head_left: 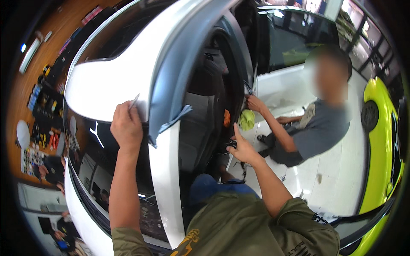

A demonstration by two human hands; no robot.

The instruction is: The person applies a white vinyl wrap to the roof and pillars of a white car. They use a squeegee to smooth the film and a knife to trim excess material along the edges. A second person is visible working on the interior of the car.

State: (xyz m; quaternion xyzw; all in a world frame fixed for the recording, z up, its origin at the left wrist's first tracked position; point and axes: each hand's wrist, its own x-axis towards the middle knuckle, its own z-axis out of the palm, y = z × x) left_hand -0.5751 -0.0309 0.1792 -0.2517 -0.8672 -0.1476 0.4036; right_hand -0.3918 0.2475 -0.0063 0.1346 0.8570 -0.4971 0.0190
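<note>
My left hand [127,128] is on the white car roof [115,85], thumb and fingers pinching a small thin flat piece [135,100] whose kind I cannot make out. Beside it, a grey-blue film [171,72] covers the roof rail and ends in a loose, ragged flap [181,114] above the bare white pillar [164,170]. My right hand [247,149] is at the open doorway, index finger stretched out. The other fingers are curled round a dark object [231,144], mostly hidden by the hand.
A co-worker [324,128] crouches at the right, one hand on the open white door [282,87]. Green cloth [246,120] and orange cloth [226,118] are near that hand. A lime-green car [378,149] stands farther right; a cluttered workbench [47,106] is at the left.
</note>
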